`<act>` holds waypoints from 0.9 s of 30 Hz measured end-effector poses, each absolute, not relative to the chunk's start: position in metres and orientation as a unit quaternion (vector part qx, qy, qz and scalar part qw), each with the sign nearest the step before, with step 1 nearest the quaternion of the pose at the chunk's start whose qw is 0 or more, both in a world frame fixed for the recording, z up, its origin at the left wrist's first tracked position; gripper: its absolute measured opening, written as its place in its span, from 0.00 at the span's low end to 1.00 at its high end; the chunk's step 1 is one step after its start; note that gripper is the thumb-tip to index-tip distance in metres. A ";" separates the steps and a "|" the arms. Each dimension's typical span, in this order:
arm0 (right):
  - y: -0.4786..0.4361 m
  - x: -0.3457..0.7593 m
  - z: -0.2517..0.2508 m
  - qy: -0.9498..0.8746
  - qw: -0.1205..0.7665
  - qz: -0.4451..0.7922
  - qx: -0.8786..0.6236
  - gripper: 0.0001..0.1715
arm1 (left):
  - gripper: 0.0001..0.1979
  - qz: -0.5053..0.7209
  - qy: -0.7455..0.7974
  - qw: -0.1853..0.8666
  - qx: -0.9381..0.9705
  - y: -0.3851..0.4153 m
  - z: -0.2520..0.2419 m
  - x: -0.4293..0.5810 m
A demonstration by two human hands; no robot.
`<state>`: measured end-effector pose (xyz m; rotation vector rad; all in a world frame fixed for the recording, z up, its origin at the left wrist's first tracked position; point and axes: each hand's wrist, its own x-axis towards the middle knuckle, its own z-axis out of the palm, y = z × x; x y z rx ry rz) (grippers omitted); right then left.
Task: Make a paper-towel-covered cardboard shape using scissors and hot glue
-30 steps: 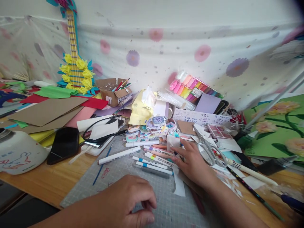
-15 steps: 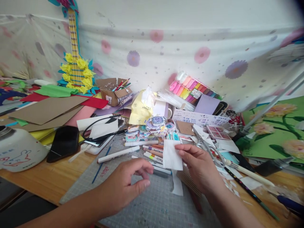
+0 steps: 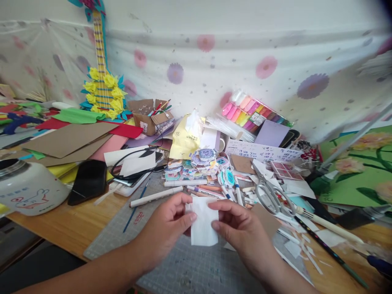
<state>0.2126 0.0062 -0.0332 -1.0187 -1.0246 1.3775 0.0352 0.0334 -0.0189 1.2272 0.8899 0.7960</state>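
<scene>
A small white rectangle of paper is held upright above the grey cutting mat. My left hand pinches its left edge between thumb and fingers. On the opposite edge, my right hand grips it with thumb and index finger. Just beyond the paper lie several markers, among them a white one. Behind them rises a pile of colourful paper cut-outs. Silver scissors rest to the right of my right hand.
At left stand a white jar and a black phone near brown cardboard sheets. Farther back are a small cardboard box, a yellow packet and a tray of coloured clay. Paper scraps and a dark brush handle lie at right.
The white paper has moved left and down with my right hand. My left hand, previously apart from it, now grips its left edge. The view has shifted slightly.
</scene>
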 end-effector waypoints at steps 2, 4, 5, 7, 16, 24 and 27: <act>0.008 0.215 -0.034 -0.427 0.535 0.577 -0.445 0.16 | 0.08 0.343 0.419 0.623 0.563 0.038 -0.018 0.033; 0.012 0.219 -0.036 -0.425 0.533 0.574 -0.453 0.17 | 0.11 0.327 0.461 0.548 0.616 0.045 -0.018 0.029; 0.014 0.222 -0.036 -0.424 0.538 0.566 -0.459 0.17 | 0.12 0.316 0.480 0.501 0.647 0.051 -0.019 0.027; 0.019 0.228 -0.037 -0.414 0.560 0.538 -0.476 0.18 | 0.13 0.290 0.508 0.410 0.700 0.063 -0.019 0.021; 0.027 0.234 -0.041 -0.377 0.578 0.523 -0.500 0.19 | 0.20 0.291 0.509 0.223 0.779 0.091 -0.019 -0.003; 0.018 0.225 -0.040 -0.418 0.568 0.538 -0.463 0.16 | 0.13 0.303 0.446 0.381 0.751 0.061 -0.010 0.014; 0.013 0.220 -0.040 -0.467 0.558 0.521 -0.446 0.16 | 0.12 0.302 0.370 0.575 0.664 0.047 -0.011 0.027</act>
